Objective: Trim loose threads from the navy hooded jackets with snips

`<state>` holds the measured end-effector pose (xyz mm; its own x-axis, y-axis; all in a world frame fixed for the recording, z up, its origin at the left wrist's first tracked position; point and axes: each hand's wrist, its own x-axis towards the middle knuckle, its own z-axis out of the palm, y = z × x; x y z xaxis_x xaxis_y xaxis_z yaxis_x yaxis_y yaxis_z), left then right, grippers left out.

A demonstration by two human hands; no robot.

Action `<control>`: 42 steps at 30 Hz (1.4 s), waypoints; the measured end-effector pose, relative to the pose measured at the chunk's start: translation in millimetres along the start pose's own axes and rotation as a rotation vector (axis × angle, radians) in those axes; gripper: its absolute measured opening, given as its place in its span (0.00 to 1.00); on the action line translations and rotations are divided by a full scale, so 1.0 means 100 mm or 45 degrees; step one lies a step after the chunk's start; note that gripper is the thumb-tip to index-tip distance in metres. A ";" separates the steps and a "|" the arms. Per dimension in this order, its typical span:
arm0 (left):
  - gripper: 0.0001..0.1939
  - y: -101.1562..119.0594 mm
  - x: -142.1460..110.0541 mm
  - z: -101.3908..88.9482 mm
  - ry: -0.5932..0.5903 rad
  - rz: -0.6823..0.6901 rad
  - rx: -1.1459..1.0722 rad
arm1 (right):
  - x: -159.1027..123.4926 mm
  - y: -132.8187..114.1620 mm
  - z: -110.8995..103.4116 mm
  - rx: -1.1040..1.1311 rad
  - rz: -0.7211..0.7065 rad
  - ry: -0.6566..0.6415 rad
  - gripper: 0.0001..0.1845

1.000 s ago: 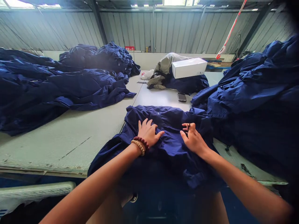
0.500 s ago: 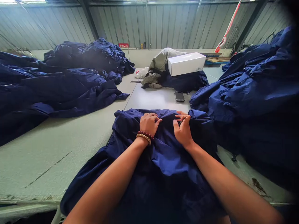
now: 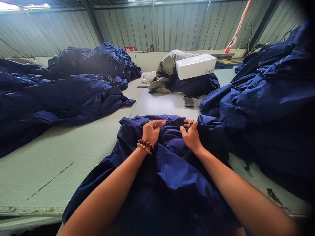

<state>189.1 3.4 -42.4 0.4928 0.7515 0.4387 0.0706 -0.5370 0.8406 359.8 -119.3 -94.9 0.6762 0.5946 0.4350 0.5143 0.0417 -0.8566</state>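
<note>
A navy blue garment (image 3: 169,164) lies spread on the pale green table (image 3: 61,154) in front of me and hangs over its near edge. My left hand (image 3: 150,131), with bead bracelets at the wrist, pinches a fold of the fabric near the garment's far edge. My right hand (image 3: 190,134) rests on the cloth close beside it, fingers curled around a small thin tool (image 3: 190,123) that looks like thread snips.
Heaps of navy garments lie at the left (image 3: 61,91) and right (image 3: 265,95). A black phone (image 3: 188,101) lies on the table beyond my hands. Farther back a white box (image 3: 196,66) sits on dark and grey-green clothing.
Both hands moved forward from the garment's middle to its far edge. The left hand went from flat and open to gripping the fabric, and now its fingers pinch a fold.
</note>
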 end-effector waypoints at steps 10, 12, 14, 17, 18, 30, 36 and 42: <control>0.03 -0.01 -0.01 0.17 -0.097 0.301 0.396 | 0.14 0.01 0.07 -0.072 0.071 0.008 0.16; 0.03 0.07 -0.05 0.17 -0.149 0.322 0.447 | 0.17 -0.05 0.06 -0.075 0.090 -0.006 0.16; 0.03 0.22 -0.15 0.15 -0.187 0.291 0.430 | 0.18 -0.16 0.01 -0.063 0.092 -0.021 0.16; 0.04 0.53 -0.47 0.06 -0.241 0.250 0.324 | 0.08 -0.42 -0.19 -0.028 0.067 -0.009 0.13; 0.04 0.64 -0.62 0.01 -0.268 0.261 0.287 | -0.01 -0.53 -0.29 -0.011 0.049 0.001 0.11; 0.11 0.90 -2.86 -0.53 -0.984 1.177 0.670 | -2.84 -0.90 -1.62 -0.073 0.127 -0.619 0.21; 0.10 0.63 -3.07 -0.53 -0.910 1.073 0.680 | -3.34 -0.59 -1.61 -0.133 0.276 -0.554 0.21; 0.11 0.70 -2.94 -0.51 -0.809 0.996 0.618 | -3.36 -0.68 -1.59 -0.045 0.324 -0.469 0.23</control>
<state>4.5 -235.8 -96.6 0.8935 -0.1168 0.4335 -0.1903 -0.9730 0.1302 182.1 -449.8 -138.7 0.5539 0.8289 0.0782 0.3776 -0.1664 -0.9109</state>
